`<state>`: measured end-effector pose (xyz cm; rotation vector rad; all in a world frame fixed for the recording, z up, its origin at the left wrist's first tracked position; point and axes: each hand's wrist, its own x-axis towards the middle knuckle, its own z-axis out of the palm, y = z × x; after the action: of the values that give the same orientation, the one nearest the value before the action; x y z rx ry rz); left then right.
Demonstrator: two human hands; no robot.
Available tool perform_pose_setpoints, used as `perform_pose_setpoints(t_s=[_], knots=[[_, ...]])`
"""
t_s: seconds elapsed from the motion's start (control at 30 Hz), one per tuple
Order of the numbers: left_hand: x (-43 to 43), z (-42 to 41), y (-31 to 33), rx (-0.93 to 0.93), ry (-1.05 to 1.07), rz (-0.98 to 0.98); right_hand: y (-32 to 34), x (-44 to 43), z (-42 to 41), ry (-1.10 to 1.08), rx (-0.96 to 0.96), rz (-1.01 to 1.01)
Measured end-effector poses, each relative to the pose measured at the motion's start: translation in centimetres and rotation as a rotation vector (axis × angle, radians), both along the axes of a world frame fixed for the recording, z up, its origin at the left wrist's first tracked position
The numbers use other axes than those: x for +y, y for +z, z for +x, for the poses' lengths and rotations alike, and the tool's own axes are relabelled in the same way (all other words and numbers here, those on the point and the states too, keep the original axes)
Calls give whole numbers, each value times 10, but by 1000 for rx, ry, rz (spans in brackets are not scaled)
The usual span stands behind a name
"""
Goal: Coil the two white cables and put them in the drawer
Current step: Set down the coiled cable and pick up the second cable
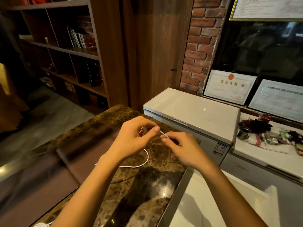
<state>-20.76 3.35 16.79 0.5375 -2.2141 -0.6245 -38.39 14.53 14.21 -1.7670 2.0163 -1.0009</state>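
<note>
Brown marble counter (pixel 134 185) under our hands. Left hand (pixel 131 141) and right hand (pixel 182 148) each pinch thin white cable (pixel 145 162), short stretch taut between them; rest lies in loose curve on counter. Second cable (pixel 41 224) at near edge, mostly hidden. We judge cable light, soft, springy: best hold near end, wind loops.

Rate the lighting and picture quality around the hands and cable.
Head view: dim, warm light; small glare spots on the marble counter; arm shadows fall across it; wide-angle bending curves the shelves; the white cable reads clearly between the left hand and right hand, both pinching it.
</note>
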Motion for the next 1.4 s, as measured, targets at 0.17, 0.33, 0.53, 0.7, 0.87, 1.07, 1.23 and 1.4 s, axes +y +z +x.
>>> perform_pose_setpoints(t_s=[0.17, 0.33, 0.53, 0.7, 0.87, 1.07, 1.23, 1.4], knots=[[-6, 2, 11, 8, -116, 98, 11, 7, 12, 272, -762, 216], [-17, 7, 10, 123, -295, 346, 14, 9, 18, 501, -1398, 277], [-12, 1, 0, 109, -22, 100, 26, 11, 20, 432, -1358, 136], [-13, 8, -1, -6, 24, 151, 36, 18, 12, 57, -315, 20], [-7, 3, 12, -120, 93, 53, 19, 10, 11, -52, 387, -70], [-6, 2, 19, -187, 76, -67, 13, 5, 26, -138, -268, 22], [-9, 5, 6, -195, 114, -149, 19, 12, 38, 65, -1226, 179], [8, -6, -22, 47, 119, -46, 33, 14, 44, 412, -1705, 167]])
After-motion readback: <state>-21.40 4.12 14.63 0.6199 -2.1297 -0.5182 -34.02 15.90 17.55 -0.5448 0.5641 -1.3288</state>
